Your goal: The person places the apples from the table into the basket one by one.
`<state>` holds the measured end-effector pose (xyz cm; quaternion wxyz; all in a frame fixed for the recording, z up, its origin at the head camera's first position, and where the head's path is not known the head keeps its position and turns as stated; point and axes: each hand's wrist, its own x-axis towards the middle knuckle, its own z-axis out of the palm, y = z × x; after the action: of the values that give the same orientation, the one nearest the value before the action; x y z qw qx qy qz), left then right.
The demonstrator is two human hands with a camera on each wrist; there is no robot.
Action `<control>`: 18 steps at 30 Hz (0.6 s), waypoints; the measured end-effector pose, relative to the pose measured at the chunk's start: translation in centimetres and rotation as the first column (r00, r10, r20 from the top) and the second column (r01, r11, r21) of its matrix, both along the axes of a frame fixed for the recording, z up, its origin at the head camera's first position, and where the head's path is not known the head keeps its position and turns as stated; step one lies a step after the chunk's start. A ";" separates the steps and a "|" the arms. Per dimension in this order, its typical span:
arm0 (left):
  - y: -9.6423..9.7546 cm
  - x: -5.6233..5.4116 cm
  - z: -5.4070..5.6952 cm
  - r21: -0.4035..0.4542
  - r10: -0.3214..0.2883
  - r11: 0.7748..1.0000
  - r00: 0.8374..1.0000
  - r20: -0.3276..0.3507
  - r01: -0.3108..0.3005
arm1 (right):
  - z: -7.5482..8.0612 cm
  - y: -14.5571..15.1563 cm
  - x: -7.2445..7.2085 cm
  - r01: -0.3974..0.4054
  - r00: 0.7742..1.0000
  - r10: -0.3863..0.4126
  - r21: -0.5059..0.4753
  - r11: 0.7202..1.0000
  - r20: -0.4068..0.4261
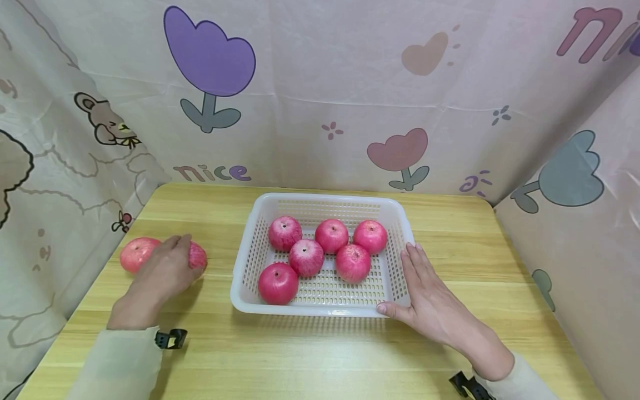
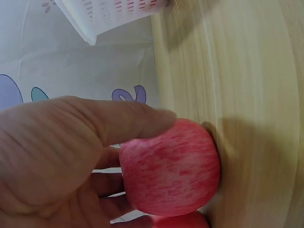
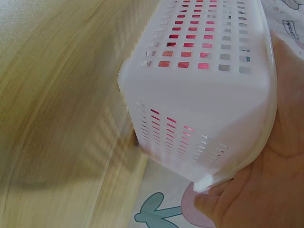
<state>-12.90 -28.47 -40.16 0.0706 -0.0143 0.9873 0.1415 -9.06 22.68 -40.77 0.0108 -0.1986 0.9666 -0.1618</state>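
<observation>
At the left of the table, my left hand reaches over two red apples. In the left wrist view its thumb lies across one red-streaked apple, with the fingers curled behind; this apple shows partly past the hand in the head view. The other, paler apple sits just to its left, partly covered by the hand. My right hand rests against the right end of a white plastic basket, fingers straight along the rim, thumb at the front corner. Several apples lie inside the basket.
The basket stands mid-table on a light wooden table. A printed curtain hangs behind and along both sides of the table. Each wrist wears a black strap, the left strap near the sleeve cuff.
</observation>
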 end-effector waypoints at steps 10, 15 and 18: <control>0.3 0.1 0.1 0.009 -0.007 1.000 1.000 0.001 0.007 | 0.0 0.0 0.1 0.006 1.000 -0.006 -0.001 1.000 0.012; 0.3 0.0 0.1 0.009 0.003 1.000 1.000 0.022 -0.003 | 0.0 0.0 0.1 0.006 1.000 -0.006 0.001 1.000 0.012; 0.3 0.0 0.1 0.009 0.006 1.000 1.000 0.027 -0.006 | 0.1 0.0 0.1 0.005 1.000 -0.005 0.001 1.000 0.013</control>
<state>-12.88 -28.22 -40.03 0.0834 -0.0188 0.9856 0.1462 -9.00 22.68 -40.70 0.0167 -0.1950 0.9671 -0.1627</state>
